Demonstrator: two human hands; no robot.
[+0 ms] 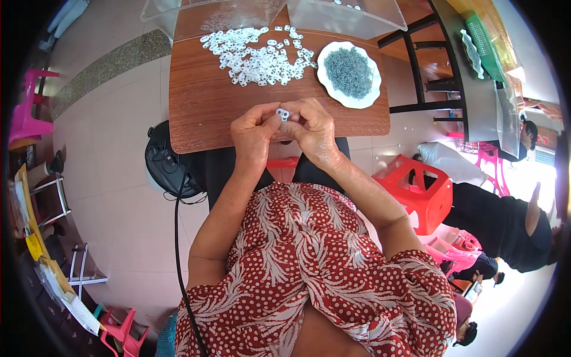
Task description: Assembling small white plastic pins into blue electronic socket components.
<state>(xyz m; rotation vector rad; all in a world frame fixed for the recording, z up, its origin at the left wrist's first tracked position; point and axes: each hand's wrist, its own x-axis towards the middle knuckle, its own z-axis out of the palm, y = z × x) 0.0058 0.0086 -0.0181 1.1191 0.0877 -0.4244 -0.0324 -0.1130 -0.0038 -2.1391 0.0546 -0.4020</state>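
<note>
Over the near part of the brown table (202,113), my left hand (253,134) and my right hand (312,128) meet and pinch one small white plastic piece with two dark holes (283,113). Both thumbs and forefingers press on it from either side. Whether a screw is in its holes is too small to tell. Beyond my hands spreads a loose heap of similar white two-holed pieces (262,62). Right of the heap, a white scalloped plate (369,100) holds a pile of small grey screws (348,71).
Two clear plastic bins (351,21) stand along the table's far edge. A black bag (163,160) with a cable is beside the table's left corner. To the right are a red stool (419,190), a dark metal frame (416,65) and several people farther off.
</note>
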